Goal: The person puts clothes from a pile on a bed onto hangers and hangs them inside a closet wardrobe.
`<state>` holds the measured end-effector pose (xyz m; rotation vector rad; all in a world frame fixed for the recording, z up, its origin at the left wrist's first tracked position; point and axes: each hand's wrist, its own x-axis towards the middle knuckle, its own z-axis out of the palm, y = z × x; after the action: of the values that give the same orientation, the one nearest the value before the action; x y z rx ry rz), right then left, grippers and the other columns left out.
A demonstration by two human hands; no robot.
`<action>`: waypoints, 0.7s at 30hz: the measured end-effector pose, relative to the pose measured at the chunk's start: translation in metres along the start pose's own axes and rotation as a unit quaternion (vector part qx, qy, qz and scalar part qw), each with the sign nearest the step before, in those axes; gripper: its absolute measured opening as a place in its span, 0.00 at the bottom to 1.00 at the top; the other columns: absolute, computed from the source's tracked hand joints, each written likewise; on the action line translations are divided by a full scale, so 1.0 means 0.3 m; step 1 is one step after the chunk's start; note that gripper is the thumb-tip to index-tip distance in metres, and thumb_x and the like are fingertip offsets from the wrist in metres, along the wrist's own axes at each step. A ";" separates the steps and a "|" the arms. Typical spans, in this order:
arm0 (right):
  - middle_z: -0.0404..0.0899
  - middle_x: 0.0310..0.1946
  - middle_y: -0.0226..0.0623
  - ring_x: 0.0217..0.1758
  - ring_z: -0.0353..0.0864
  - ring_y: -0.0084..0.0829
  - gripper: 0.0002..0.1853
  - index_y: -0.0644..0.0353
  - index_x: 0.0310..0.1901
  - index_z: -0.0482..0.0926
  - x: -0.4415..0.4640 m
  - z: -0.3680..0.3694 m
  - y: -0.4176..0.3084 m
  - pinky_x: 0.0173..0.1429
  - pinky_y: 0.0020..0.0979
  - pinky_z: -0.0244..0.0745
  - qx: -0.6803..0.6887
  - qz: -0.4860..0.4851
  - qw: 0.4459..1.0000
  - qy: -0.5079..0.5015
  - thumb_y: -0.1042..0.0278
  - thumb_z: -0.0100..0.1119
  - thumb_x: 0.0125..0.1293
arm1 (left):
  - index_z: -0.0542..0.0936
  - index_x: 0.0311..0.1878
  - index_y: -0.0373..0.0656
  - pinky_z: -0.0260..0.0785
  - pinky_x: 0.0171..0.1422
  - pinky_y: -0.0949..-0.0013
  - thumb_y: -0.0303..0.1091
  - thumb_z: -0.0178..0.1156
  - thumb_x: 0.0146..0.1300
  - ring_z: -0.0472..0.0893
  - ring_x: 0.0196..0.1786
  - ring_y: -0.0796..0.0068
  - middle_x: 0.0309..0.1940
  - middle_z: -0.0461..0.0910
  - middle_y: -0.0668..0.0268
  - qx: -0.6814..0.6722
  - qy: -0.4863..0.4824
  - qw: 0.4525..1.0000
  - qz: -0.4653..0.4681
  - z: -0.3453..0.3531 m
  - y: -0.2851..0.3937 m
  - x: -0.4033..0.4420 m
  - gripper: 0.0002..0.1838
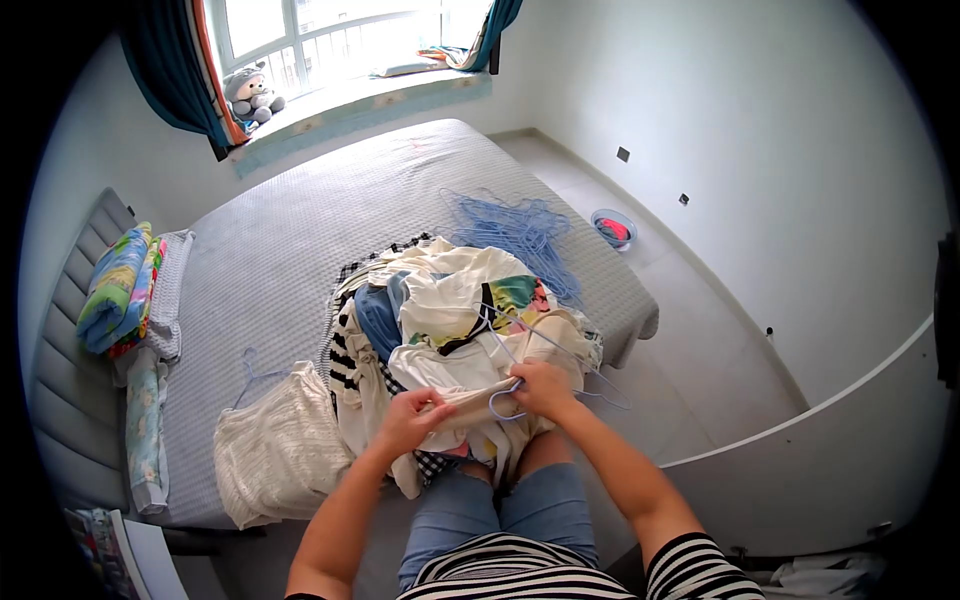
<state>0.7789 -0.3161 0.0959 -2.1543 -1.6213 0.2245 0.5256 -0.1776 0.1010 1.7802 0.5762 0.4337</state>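
Observation:
A thin blue wire hanger (491, 402) is gripped in my right hand (545, 390), its hook towards me and its arms spreading over the clothes. My left hand (408, 420) pinches the edge of a cream garment (470, 402) stretched between my hands at the near side of the pile. My right fingers partly cover that garment; whether they also grip it I cannot tell. Beneath and beyond lies a heap of clothes (440, 300) with white, denim-blue, striped and colourful printed pieces. Left of the heap, a cream knit top (280, 445) lies flat on another blue hanger (250, 375).
Many blue hangers (515, 235) lie tangled on the bed (270, 240) behind the heap. Folded bedding (120, 290) rests by the headboard. A basin (613, 230) with something red stands on the floor. A curved pale panel (830, 460) rises at right.

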 end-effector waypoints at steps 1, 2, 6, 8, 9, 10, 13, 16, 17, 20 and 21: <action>0.79 0.38 0.36 0.41 0.83 0.45 0.11 0.50 0.40 0.81 -0.018 -0.035 -0.027 0.42 0.46 0.77 0.008 -0.019 1.000 0.021 0.64 0.67 0.55 | 0.80 0.31 0.40 0.65 0.33 0.74 0.46 0.68 0.65 0.70 0.28 0.86 0.20 0.75 0.75 0.044 0.025 0.999 0.007 -0.016 0.017 -0.013 0.18; 0.79 0.38 0.36 0.40 0.83 0.45 0.10 0.51 0.38 0.80 -0.039 -0.070 -0.058 0.40 0.46 0.77 0.017 -0.038 0.998 0.042 0.64 0.67 0.54 | 0.77 0.28 0.41 0.63 0.29 0.72 0.45 0.73 0.60 0.68 0.25 0.84 0.18 0.73 0.74 0.073 0.069 0.995 -0.004 -0.034 0.042 -0.027 0.19; 0.77 0.39 0.34 0.35 0.82 0.45 0.08 0.52 0.33 0.77 -0.094 -0.087 -0.150 0.35 0.45 0.75 0.050 -0.118 0.987 0.101 0.65 0.67 0.54 | 0.68 0.25 0.44 0.65 0.28 0.71 0.37 0.72 0.61 0.67 0.24 0.84 0.19 0.71 0.75 0.184 0.133 0.974 -0.020 -0.025 0.041 -0.016 0.21; 0.77 0.37 0.35 0.34 0.82 0.45 0.09 0.53 0.33 0.77 -0.114 -0.057 -0.166 0.35 0.45 0.75 0.057 -0.139 0.983 0.108 0.64 0.68 0.53 | 0.68 0.28 0.45 0.65 0.28 0.72 0.34 0.71 0.62 0.68 0.24 0.85 0.22 0.72 0.76 -0.043 0.086 0.992 -0.085 0.031 -0.035 0.014 0.18; 0.77 0.35 0.35 0.34 0.82 0.46 0.10 0.53 0.33 0.77 -0.122 -0.044 -0.168 0.34 0.45 0.75 0.060 -0.149 0.981 0.112 0.64 0.68 0.53 | 0.68 0.29 0.45 0.65 0.27 0.73 0.33 0.70 0.62 0.68 0.24 0.85 0.24 0.73 0.76 -0.156 0.061 0.979 -0.114 0.054 -0.042 0.020 0.17; 0.77 0.34 0.36 0.33 0.81 0.46 0.10 0.53 0.34 0.77 -0.130 -0.033 -0.164 0.35 0.44 0.75 0.073 -0.135 0.983 0.096 0.63 0.69 0.54 | 0.70 0.34 0.45 0.67 0.31 0.77 0.29 0.69 0.62 0.69 0.27 0.87 0.29 0.75 0.75 -0.229 0.039 0.966 -0.116 0.067 -0.048 0.020 0.14; 0.79 0.31 0.39 0.32 0.81 0.45 0.13 0.55 0.36 0.78 -0.148 -0.031 -0.156 0.35 0.41 0.74 0.149 -0.081 0.985 0.038 0.58 0.70 0.56 | 0.75 0.38 0.42 0.69 0.37 0.80 0.26 0.70 0.61 0.72 0.30 0.88 0.31 0.77 0.75 -0.134 -0.006 0.990 -0.037 0.052 -0.009 0.011 0.11; 0.81 0.30 0.42 0.31 0.80 0.43 0.17 0.57 0.38 0.81 -0.149 -0.052 -0.161 0.35 0.38 0.74 0.264 -0.038 0.963 -0.029 0.53 0.70 0.58 | 0.79 0.44 0.40 0.69 0.40 0.81 0.24 0.69 0.61 0.75 0.34 0.89 0.34 0.79 0.75 -0.117 -0.027 0.993 0.003 0.022 -0.003 -0.009 0.11; 0.82 0.30 0.43 0.30 0.80 0.42 0.18 0.58 0.39 0.81 -0.139 -0.051 -0.168 0.35 0.37 0.73 0.280 -0.050 0.958 -0.040 0.51 0.70 0.59 | 0.80 0.45 0.40 0.69 0.40 0.81 0.24 0.69 0.61 0.75 0.35 0.90 0.35 0.79 0.75 -0.114 -0.012 0.993 0.007 0.018 0.001 -0.011 0.11; 0.81 0.28 0.43 0.28 0.79 0.39 0.17 0.60 0.38 0.82 -0.103 0.039 -0.178 0.35 0.36 0.73 0.294 -0.066 0.953 -0.025 0.53 0.69 0.60 | 0.81 0.48 0.38 0.69 0.40 0.82 0.22 0.68 0.61 0.75 0.35 0.91 0.38 0.81 0.75 -0.133 0.015 0.991 0.024 0.012 0.020 -0.007 0.12; 0.81 0.27 0.43 0.28 0.78 0.38 0.16 0.61 0.37 0.83 -0.090 0.052 -0.195 0.35 0.36 0.73 0.292 -0.068 0.954 -0.011 0.54 0.69 0.60 | 0.81 0.48 0.38 0.69 0.40 0.81 0.24 0.69 0.61 0.76 0.35 0.89 0.38 0.82 0.73 -0.142 0.011 0.990 0.015 0.015 0.032 -0.009 0.12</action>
<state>0.7136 -0.3246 0.1037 -1.5893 -1.4705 0.6033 0.5275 -0.1850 0.1090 1.5155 0.4772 0.5294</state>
